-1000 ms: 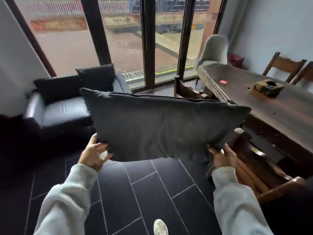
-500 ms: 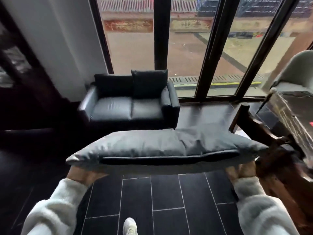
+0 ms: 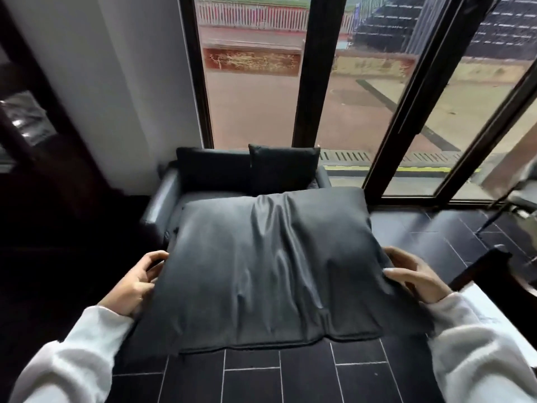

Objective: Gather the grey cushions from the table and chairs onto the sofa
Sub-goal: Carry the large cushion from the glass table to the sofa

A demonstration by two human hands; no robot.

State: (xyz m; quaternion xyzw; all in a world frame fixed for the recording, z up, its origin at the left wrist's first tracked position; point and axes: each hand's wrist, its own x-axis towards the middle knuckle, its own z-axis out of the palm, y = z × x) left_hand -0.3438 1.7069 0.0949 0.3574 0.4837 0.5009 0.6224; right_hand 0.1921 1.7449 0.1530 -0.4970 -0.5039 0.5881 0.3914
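**Q:** ok so how are the hands sitting here?

**A:** Both arms reach forward in white sleeves (image 3: 87, 353), one on each side of a big grey cushion (image 3: 270, 269). The left hand (image 3: 136, 283) has its fingers curled onto the cushion's left edge, thumb on top. The right hand (image 3: 412, 274) does the same on the right edge, fingers pressed into the fabric. So each grip is closed on the cushion, at about mid-height on its sides.

**Q:** and the cushion vs the sofa?

**A:** It's held flat-ish, broad face up toward the camera, with creases running down the middle. It sits between the two hands and covers most of the black leather sofa (image 3: 162, 196) seat in the view. Can't tell if its far edge is touching the seat or just hovering over it. A second dark cushion (image 3: 283, 167) stands upright against the sofa back, to the right.

**Q:** anything cut off?

**A:** Fingers under the cushion are hidden. The sofa's right arm is mostly covered. At the far right there's something blurry, probably a chair (image 3: 520, 199), plus dark wood (image 3: 488, 271) clipped by the frame. Dark tiled floor (image 3: 290, 379) below.
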